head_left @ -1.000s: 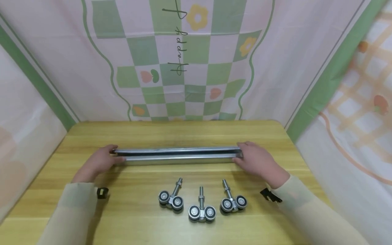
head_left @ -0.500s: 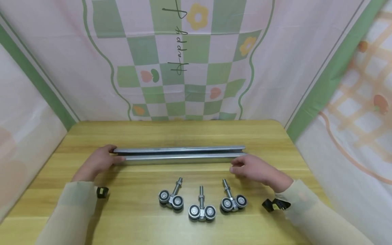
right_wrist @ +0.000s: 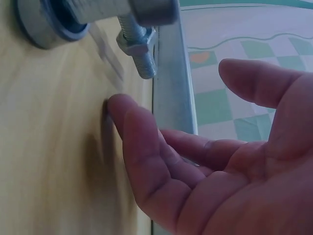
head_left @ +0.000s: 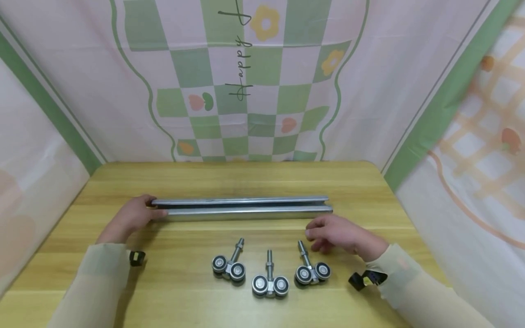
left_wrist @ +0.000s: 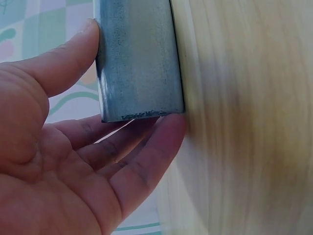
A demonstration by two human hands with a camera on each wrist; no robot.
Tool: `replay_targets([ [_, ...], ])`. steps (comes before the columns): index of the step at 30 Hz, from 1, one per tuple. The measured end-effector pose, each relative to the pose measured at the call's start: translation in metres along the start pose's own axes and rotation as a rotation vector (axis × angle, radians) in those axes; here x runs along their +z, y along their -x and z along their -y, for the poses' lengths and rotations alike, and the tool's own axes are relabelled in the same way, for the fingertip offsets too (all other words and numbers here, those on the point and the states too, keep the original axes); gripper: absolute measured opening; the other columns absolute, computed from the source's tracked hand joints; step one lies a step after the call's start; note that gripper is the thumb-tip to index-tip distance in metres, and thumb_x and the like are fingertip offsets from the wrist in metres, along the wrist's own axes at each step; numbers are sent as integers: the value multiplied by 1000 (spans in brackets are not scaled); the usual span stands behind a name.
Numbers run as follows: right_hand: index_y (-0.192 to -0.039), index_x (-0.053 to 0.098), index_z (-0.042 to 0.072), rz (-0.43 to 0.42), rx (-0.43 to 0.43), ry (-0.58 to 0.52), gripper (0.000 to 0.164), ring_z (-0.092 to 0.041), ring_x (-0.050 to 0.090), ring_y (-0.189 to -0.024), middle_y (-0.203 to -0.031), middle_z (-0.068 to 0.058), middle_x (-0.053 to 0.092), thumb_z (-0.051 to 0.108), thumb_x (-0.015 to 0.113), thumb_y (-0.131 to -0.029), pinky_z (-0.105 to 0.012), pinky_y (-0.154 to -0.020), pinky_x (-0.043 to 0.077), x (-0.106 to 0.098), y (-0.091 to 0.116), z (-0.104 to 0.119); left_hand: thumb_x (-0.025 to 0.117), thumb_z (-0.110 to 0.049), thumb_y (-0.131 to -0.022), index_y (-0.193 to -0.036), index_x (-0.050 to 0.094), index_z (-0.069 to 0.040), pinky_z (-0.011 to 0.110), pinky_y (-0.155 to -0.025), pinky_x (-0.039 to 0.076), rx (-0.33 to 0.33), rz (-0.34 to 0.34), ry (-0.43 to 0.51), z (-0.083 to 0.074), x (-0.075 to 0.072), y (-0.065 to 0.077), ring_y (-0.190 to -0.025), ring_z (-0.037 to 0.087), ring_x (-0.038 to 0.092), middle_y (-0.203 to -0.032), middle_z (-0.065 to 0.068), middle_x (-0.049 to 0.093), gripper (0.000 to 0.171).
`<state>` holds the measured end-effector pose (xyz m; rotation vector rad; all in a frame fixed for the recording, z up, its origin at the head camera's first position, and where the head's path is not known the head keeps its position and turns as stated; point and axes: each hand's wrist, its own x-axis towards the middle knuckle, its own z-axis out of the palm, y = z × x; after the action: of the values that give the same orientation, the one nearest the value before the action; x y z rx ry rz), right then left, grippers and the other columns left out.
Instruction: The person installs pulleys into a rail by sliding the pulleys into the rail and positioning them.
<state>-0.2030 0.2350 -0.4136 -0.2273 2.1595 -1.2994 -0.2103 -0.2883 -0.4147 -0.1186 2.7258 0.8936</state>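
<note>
A metal C-channel rail (head_left: 246, 213) lies crosswise on the table, its slot facing up. At its left end my left hand (head_left: 132, 215) grips it; in the left wrist view the thumb (left_wrist: 73, 56) presses one edge while the fingers wrap the cut end of the rail (left_wrist: 139, 63). My right hand (head_left: 344, 234) holds nothing, fingers loosely bent, just above the threaded stem of the right roller trolley (head_left: 312, 272). In the right wrist view, that hand (right_wrist: 210, 171) is apart from a trolley's bolt and nut (right_wrist: 137, 46). Two more roller trolleys, left (head_left: 229, 268) and middle (head_left: 270, 283), lie alongside.
The wood-grain table (head_left: 172, 300) has rounded back corners. Behind it hangs a printed curtain (head_left: 262, 109) with green checks, and further fabric (head_left: 484, 182) hangs at the right. Each wrist carries a small black camera, such as the right wrist camera (head_left: 366, 279).
My right hand has let go of the rail's right end and moved down toward the right roller trolley. The left hand stays on the rail's left end, and the rail has stayed in place.
</note>
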Motion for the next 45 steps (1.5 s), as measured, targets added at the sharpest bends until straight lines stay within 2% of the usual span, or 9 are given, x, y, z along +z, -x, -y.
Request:
replay_targets([
  [8, -126, 54, -14, 85, 19, -140, 46, -36, 68, -89, -101, -17, 69, 20, 64, -96, -45, -76, 57, 3, 0, -7, 69, -49, -92, -146, 34, 12, 67, -103, 30, -17, 0, -2, 2, 0, -2, -129, 57, 35, -144, 39, 36, 89],
  [14, -124, 57, -12, 123, 39, -216, 43, -37, 69, -88, -105, -20, 69, 21, 63, -97, -45, -76, 58, 5, 1, -10, 68, -49, -92, -146, 34, 12, 67, -103, 29, -7, -3, -15, 2, 0, -3, -129, 57, 34, -144, 39, 36, 89],
  [24, -123, 58, -12, 137, 55, -222, 41, -33, 70, -83, -105, -19, 68, 20, 61, -97, -42, -71, 58, 12, 1, -9, 67, -49, -92, -145, 36, 14, 67, -102, 30, 12, -4, -23, 0, -2, -1, -127, 57, 36, -143, 39, 38, 88],
  [29, -123, 58, -12, 159, 66, -228, 41, -30, 69, -81, -105, -19, 67, 20, 61, -97, -41, -72, 58, 13, 2, -9, 68, -49, -92, -145, 36, 14, 67, -102, 31, 9, -3, -24, 0, -1, -2, -126, 56, 38, -142, 39, 39, 88],
  [34, -124, 58, -12, 170, 62, -244, 42, -29, 68, -81, -105, -18, 66, 20, 61, -97, -41, -74, 57, 13, 4, -10, 67, -50, -92, -145, 36, 14, 67, -102, 31, 3, -2, -28, 0, -1, -2, -126, 56, 38, -142, 39, 39, 88],
  [45, -124, 56, -13, 183, 41, -304, 42, -25, 68, -78, -104, -20, 66, 19, 59, -98, -34, -69, 57, 15, 8, -12, 67, -50, -93, -146, 33, 13, 67, -101, 32, -8, 10, -2, 1, 1, -2, -124, 53, 42, -141, 38, 41, 89],
])
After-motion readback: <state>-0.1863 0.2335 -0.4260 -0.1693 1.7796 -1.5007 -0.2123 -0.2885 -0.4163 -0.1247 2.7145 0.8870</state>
